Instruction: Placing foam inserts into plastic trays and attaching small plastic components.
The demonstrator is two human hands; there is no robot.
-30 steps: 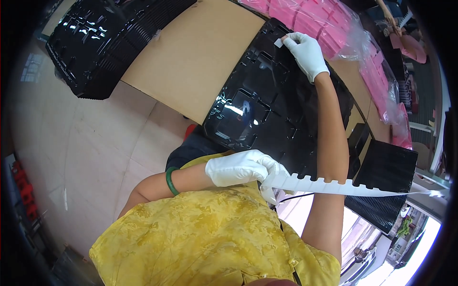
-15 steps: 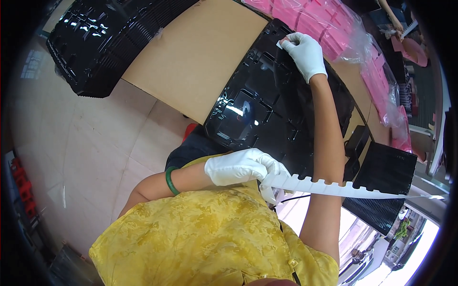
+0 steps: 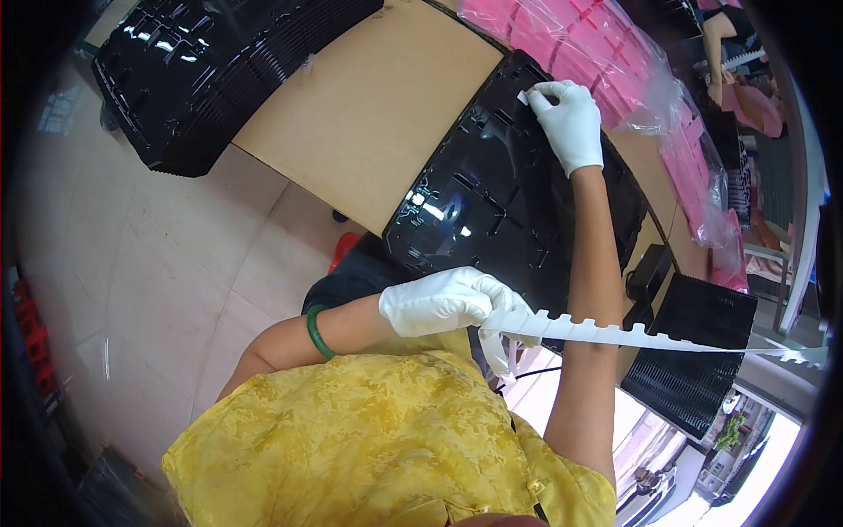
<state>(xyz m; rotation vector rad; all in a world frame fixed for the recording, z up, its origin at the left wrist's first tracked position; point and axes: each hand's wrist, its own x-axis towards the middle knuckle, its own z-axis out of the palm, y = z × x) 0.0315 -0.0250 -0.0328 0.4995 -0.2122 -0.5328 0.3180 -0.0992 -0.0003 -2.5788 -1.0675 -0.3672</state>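
A white strip with a notched edge (image 3: 580,330) is held in the closed, white-gloved fingers of my left hand (image 3: 439,303). From there it stretches right, across my right forearm, toward the edge of the view. Some of it hangs down below the left fingers. My right hand (image 3: 569,127), also in a white glove, pinches a small white piece (image 3: 523,97) between thumb and finger. That hand is over the far end of a glossy black moulded plastic panel (image 3: 479,189). Whether the piece touches the panel I cannot tell.
Brown cardboard (image 3: 369,105) covers the table. A stack of black moulded panels (image 3: 202,88) stands far left. Pink parts in clear plastic (image 3: 588,53) lie along the far right. Nearer right is a ribbed black stack (image 3: 694,351). Another person's arm (image 3: 716,53) shows upper right.
The view has shifted slightly, so the panel and my right hand appear a little lower. The right hand stays at the panel's far end, and both hands keep their grip.
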